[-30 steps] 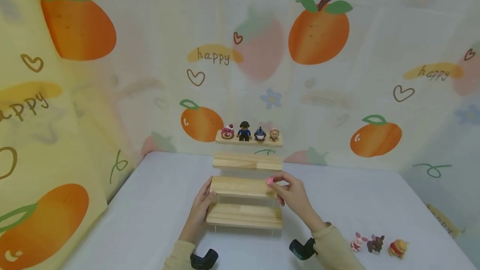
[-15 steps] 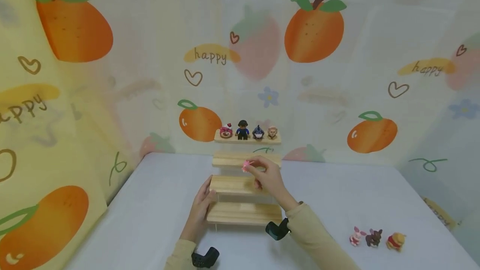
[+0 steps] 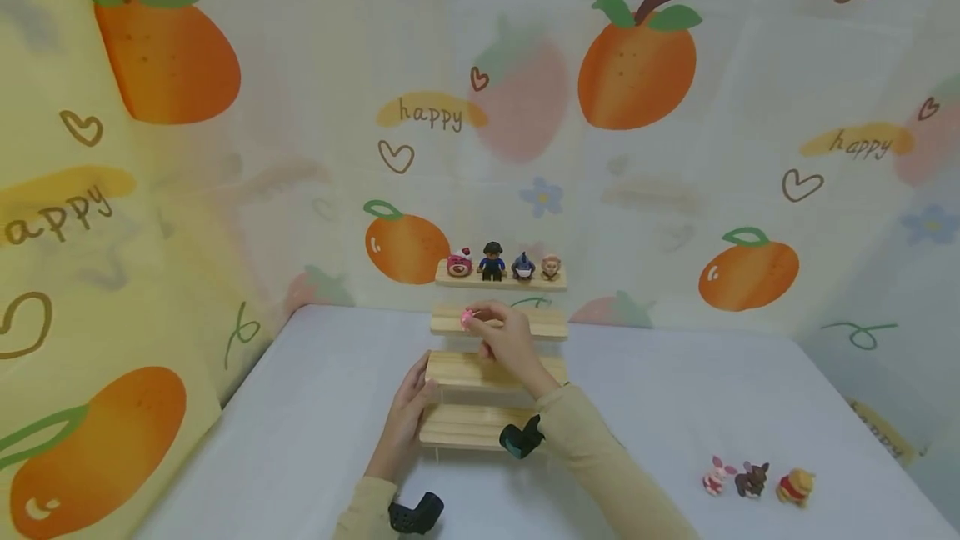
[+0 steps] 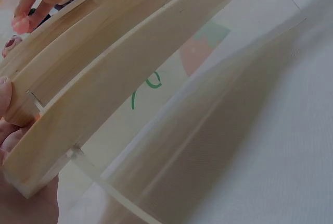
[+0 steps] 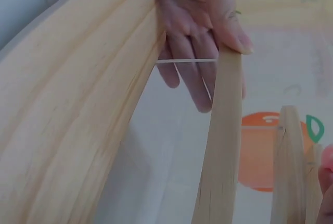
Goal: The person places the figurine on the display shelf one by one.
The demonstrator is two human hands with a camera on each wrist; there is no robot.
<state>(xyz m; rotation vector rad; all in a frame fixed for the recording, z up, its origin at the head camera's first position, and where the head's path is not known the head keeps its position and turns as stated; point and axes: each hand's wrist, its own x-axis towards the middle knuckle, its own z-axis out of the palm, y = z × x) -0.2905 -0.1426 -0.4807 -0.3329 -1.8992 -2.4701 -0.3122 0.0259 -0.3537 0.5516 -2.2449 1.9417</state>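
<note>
Head view, right hand: the right hand [image 3: 510, 340] pinches a small pink figure [image 3: 467, 320] between thumb and fingertips.
Head view, pink figure: it is at the left part of the second board [image 3: 543, 325] from the top, near that board's left end; whether it touches the wood I cannot tell.
Head view, left hand: the left hand [image 3: 407, 407] grips the left end of the third board [image 3: 450, 371].
Head view, wooden rack: four pale boards rise in steps, about midway between the left and right edges of the white table [image 3: 300, 423].
Head view, top board: along the top board [image 3: 501, 282], from left to right, stand a pink bear [image 3: 460, 262], a figure in blue and black [image 3: 492, 262], a blue-grey figure [image 3: 523, 266] and a pale-faced figure [image 3: 551, 266].
Head view, table: toward its right edge, side by side, are a pink long-eared figure [image 3: 717, 476], a brown figure [image 3: 752, 480] and a yellow bear in red [image 3: 796, 487].
Left wrist view, pink figure: at the upper left, it sits between the right hand's fingertips, by the boards.
Right wrist view, left hand: its thumb presses a board's end, the other fingers beneath.
Right wrist view, pink figure: only a sliver shows, at the right border, above a fingertip.
</note>
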